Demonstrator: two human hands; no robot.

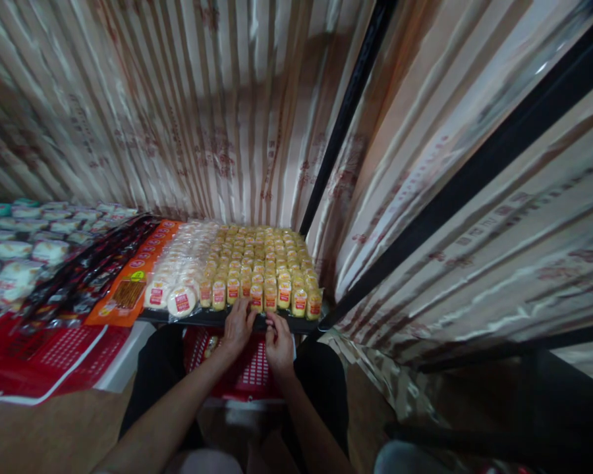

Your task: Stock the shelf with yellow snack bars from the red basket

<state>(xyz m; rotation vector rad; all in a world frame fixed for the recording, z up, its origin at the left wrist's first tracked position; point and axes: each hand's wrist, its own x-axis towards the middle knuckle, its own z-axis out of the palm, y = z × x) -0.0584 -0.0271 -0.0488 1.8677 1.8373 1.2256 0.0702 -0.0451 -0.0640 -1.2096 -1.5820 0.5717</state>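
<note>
My left hand (237,327) and my right hand (278,341) reach side by side to the front edge of a low dark shelf (212,318). Rows of small yellow packets with red labels (261,263) fill the shelf. The fingertips of my left hand touch the front row near one yellow packet (255,297). The fingers of my right hand are curled just below that row, and what they hold, if anything, is hidden. Beside the yellow packets lie round white packets with red labels (180,276).
A red plastic basket (250,375) sits under my hands. Left of the white packets lie orange packs (128,289), dark wrapped sticks (89,273) and pale bagged goods (14,263). Striped shiny curtains (202,112) hang behind, and black rack bars (474,171) stand to the right.
</note>
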